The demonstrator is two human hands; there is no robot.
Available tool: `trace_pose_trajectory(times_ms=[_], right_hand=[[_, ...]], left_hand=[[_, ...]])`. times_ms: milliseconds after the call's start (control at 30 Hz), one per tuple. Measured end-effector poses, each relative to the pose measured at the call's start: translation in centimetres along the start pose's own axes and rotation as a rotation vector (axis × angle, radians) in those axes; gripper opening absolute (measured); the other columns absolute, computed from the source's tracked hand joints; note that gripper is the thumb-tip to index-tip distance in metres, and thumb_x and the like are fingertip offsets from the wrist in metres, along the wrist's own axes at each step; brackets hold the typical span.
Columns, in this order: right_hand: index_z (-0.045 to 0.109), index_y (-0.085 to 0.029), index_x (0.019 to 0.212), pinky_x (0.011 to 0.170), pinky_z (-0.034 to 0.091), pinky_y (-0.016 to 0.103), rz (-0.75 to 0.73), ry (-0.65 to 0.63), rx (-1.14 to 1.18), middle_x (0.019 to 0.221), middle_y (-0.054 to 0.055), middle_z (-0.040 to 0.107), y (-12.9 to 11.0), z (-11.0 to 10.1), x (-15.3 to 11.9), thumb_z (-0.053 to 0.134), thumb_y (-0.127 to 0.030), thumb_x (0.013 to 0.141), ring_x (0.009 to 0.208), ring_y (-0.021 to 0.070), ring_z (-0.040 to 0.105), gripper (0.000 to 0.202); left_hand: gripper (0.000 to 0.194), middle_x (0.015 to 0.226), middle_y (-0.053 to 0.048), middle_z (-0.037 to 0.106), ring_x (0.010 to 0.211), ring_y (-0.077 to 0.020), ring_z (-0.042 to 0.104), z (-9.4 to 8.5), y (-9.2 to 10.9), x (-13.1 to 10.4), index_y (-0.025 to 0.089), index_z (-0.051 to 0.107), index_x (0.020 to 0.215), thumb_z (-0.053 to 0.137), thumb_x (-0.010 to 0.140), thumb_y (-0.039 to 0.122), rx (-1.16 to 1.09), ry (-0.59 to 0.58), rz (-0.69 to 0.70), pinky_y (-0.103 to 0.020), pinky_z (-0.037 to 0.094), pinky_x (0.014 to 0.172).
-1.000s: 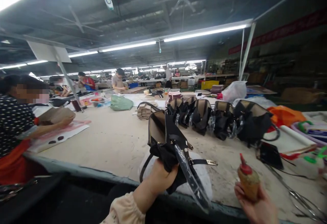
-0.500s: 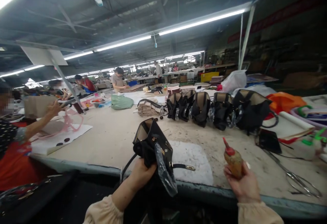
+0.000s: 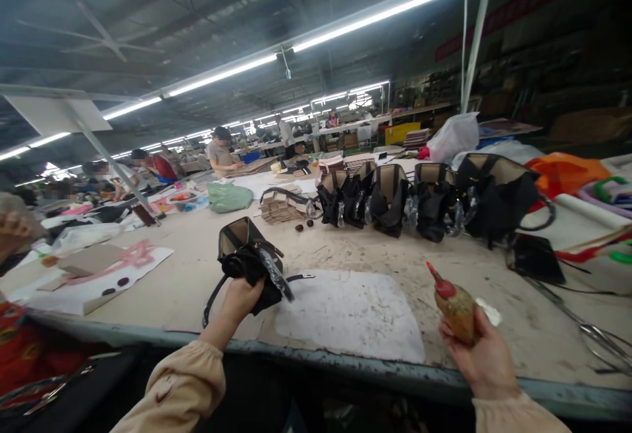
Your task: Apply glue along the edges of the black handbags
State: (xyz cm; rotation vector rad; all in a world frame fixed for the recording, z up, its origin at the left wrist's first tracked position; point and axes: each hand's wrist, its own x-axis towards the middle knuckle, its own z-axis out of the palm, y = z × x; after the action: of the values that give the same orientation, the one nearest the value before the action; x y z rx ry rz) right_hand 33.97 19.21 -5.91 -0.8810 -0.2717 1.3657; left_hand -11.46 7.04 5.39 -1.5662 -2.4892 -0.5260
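Observation:
My left hand (image 3: 241,303) is closed on a black handbag (image 3: 254,255), held by its lower side just over the table's front part. The bag's open top shows a tan lining, and clear plastic wraps a piece hanging at its side. A strap with a metal tip sticks out toward the white sheet (image 3: 350,314). In my right hand (image 3: 481,354) is a glue bottle (image 3: 457,311), amber and stained, with its red nozzle tilted up and left. My fingers wrap round the bottle above the table.
Several black handbags (image 3: 388,199) stand in a row at the back. Scissors (image 3: 587,331) and a dark flat case (image 3: 536,258) lie at right. Stacked tan pieces (image 3: 284,209) and a green bag (image 3: 230,197) sit farther back. A co-worker's hand (image 3: 14,229) shows at far left.
The handbag has moved left and away from me, over the table, in my left hand. My right hand still holds the glue bottle. The view has shifted slightly.

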Motion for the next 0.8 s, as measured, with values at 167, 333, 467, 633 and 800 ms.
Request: trace_pose_trajectory(times_ms=[167,333,467,633,800], right_hand=[[0.068,-0.025,0.091,0.045,0.051,0.027,0.197,0.144,0.03,0.091,0.007,0.066,0.9,-0.2,0.9,0.056,-0.03,0.08,0.063,0.0158,0.063,0.017],[0.069,-0.026,0.09,0.046,0.054,0.026,0.255,0.186,-0.034,0.1,0.01,0.066,2.2,0.3,0.8,0.062,-0.034,0.073,0.066,0.0173,0.063,0.019],[0.069,-0.028,0.092,0.046,0.055,0.029,0.31,0.222,-0.114,0.108,0.012,0.065,3.0,0.8,0.6,0.062,-0.035,0.068,0.069,0.0197,0.065,0.025],[0.069,-0.029,0.094,0.045,0.054,0.035,0.326,0.307,-0.185,0.103,0.018,0.065,3.6,-0.2,1.0,0.062,-0.042,0.067,0.065,0.023,0.065,0.031],[0.07,-0.032,0.089,0.049,0.054,0.044,0.415,0.344,-0.241,0.099,0.018,0.065,4.3,-2.1,1.9,0.062,-0.051,0.067,0.069,0.0279,0.066,0.03]], left_hand=[[0.038,0.083,-0.017,0.072,0.085,-0.0256,0.068,0.9,-1.3,3.6,0.012,0.072,0.076,0.044,0.089,0.035,0.073,-0.007,-0.016,-0.029,0.045,0.074],[0.041,0.086,-0.016,0.072,0.088,-0.0258,0.067,2.4,-1.9,8.3,0.012,0.073,0.081,0.042,0.089,0.037,0.112,-0.015,-0.006,-0.03,0.045,0.077],[0.042,0.089,-0.017,0.072,0.09,-0.0267,0.066,4.0,-1.9,12.2,0.012,0.073,0.086,0.041,0.089,0.038,0.126,-0.025,-0.003,-0.03,0.045,0.078],[0.036,0.094,-0.015,0.072,0.096,-0.0255,0.065,6.7,-1.8,16.5,0.013,0.073,0.092,0.043,0.088,0.033,0.1,-0.059,0.028,-0.028,0.044,0.082],[0.036,0.099,-0.02,0.07,0.097,-0.0288,0.064,9.4,-1.5,19.8,0.009,0.071,0.098,0.044,0.086,0.03,0.062,-0.034,-0.064,-0.031,0.045,0.081]])
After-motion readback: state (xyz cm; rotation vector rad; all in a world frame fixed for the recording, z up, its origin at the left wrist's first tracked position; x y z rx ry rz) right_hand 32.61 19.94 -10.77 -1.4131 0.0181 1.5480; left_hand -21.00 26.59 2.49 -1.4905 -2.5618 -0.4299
